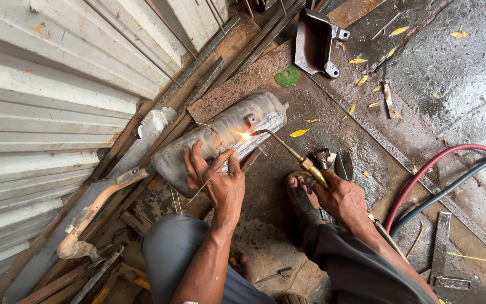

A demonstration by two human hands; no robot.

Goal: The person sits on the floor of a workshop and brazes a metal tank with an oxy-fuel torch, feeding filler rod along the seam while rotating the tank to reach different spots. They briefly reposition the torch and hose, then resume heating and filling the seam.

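A grey metal exhaust silencer [220,135] with a curved rusty pipe [85,219] lies on the ground beside a corrugated shutter. My left hand [217,177] rests on its side and pinches a thin filler rod [220,163] that points toward the flame. My right hand [338,197] grips a brass gas torch [293,155]. The torch tip burns bright orange [246,135] against the silencer's body. A foot in a sandal [302,197] sits just under the torch.
A red hose [423,174] and a dark hose [451,188] run off to the right. A bent steel bracket [316,42], a green disc [287,76], flat metal bars [440,247] and yellow leaves lie on the wet floor. Steel strips lean along the shutter [46,112].
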